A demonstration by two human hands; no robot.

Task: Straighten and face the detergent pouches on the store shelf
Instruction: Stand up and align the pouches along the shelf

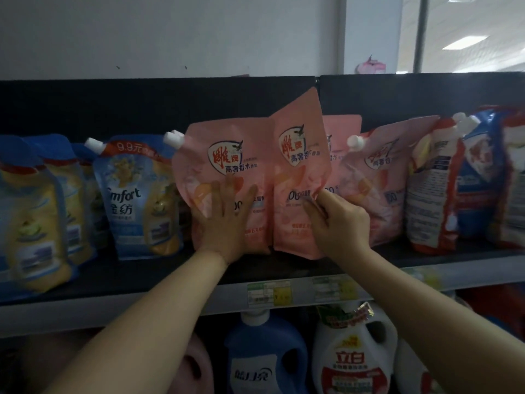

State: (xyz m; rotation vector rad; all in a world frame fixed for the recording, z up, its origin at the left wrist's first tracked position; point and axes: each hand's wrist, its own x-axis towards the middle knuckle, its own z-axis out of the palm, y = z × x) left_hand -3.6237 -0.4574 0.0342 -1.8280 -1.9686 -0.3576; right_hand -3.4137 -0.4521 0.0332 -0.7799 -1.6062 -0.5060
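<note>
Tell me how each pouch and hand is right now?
Left pink pouch: upright, facing front.
Middle pink pouch: tilted.
Right pink pouch: leaning, cap on.
Comfort pouch: upright, cap on.
Left hand: flat on left pink pouch.
Right hand: fingers pinching middle pink pouch.

Dim here at the shelf (113,282); the brightest spot is a ceiling panel (464,42) far off to the upper right. The blue pouches (34,211) at the left edge smear and bow, perhaps from motion. Lower bottles (265,356) sit in shadow.
</note>
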